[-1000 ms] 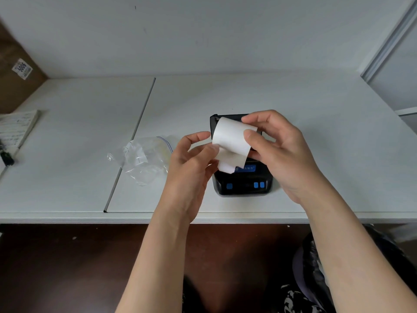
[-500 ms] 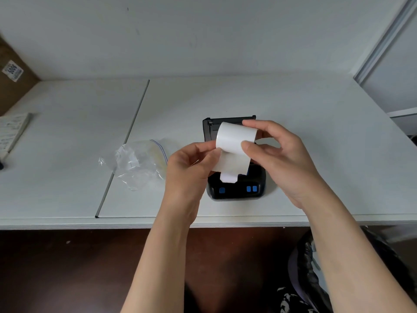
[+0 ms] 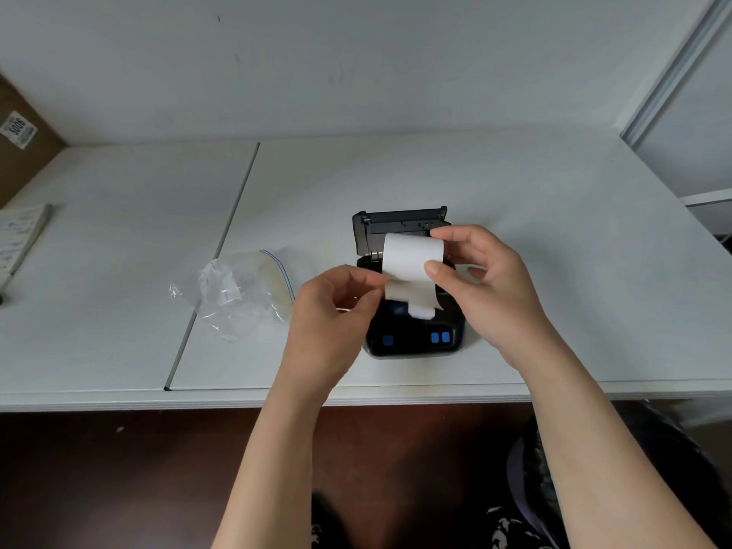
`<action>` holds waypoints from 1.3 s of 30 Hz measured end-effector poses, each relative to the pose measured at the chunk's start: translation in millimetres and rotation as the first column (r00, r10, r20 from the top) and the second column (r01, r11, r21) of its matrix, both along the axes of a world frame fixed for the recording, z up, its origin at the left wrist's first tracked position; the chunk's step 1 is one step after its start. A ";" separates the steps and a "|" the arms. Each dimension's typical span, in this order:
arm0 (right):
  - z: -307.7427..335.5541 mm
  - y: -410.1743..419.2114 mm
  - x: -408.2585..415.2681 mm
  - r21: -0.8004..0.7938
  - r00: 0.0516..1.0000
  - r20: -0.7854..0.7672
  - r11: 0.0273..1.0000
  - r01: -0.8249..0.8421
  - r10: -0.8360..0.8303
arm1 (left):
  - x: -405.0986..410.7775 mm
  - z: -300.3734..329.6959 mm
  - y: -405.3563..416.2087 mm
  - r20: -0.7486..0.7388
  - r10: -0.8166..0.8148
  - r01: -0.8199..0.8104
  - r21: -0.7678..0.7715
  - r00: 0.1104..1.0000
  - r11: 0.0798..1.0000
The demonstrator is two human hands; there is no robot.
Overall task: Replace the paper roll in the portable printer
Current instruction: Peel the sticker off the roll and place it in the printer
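Left hand pinches the loose tail of the white paper roll; right hand grips the roll's ends above the black printer, lid open, partly hidden. Crumpled clear plastic bag lies left on the white tabletop.

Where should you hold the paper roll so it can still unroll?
Probably by its two round ends. The paper roll lies sideways above the open printer, with its loose strip hanging down in front. The right hand comes from the right end, thumb in front and finger on top. The left hand pinches the left edge.
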State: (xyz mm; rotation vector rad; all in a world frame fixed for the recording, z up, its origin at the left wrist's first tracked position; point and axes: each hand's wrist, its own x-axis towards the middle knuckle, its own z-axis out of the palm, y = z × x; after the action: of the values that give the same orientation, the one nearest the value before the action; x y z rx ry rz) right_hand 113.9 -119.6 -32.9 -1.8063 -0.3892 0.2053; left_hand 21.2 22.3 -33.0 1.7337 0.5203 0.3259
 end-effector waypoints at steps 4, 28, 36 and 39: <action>-8.3 -1.0 2.0 -0.120 1.000 -0.006 0.993 -0.001 0.000 | -2.1 1.5 -2.3 -0.052 -0.066 0.077 0.248 0.996 0.966; -21.6 7.4 3.9 -0.398 0.974 0.222 0.916 0.048 0.045 | -0.5 -5.4 -3.1 -0.023 -0.011 0.019 0.390 1.000 0.921; -19.9 3.9 6.2 -0.343 0.983 0.180 0.939 0.023 0.042 | -2.2 -3.3 -3.4 -0.097 -0.005 0.042 0.386 0.995 0.921; -19.0 2.0 8.0 -0.266 0.966 0.254 0.957 0.116 -0.047 | -1.6 -3.0 -4.5 -0.117 0.018 0.023 0.340 0.993 0.940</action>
State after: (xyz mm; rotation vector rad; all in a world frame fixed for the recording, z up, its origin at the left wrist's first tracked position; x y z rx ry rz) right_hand 121.8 -117.6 -51.9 -2.1311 -0.4767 -0.0255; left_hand 19.5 17.8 -36.0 2.0998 0.5720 0.3269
